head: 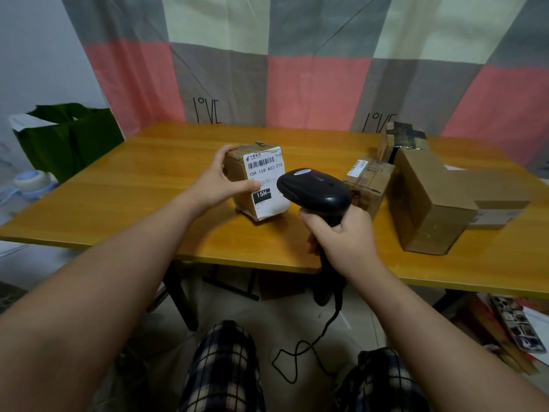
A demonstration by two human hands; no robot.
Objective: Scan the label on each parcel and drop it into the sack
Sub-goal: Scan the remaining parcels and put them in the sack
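The scanner [315,188] hides the lower right part of the label [264,173]. The left hand [218,185] hides the parcel's [236,169] left side, and its thumb covers a bit of the label. The small print there is too tiny to read. The right hand [344,233] hides most of the scanner's handle. The sack's [68,141] inside cannot be seen. The big box [427,200] hides part of the flat box [502,188] behind it. The blue thing [29,179] by the left edge is blurry.
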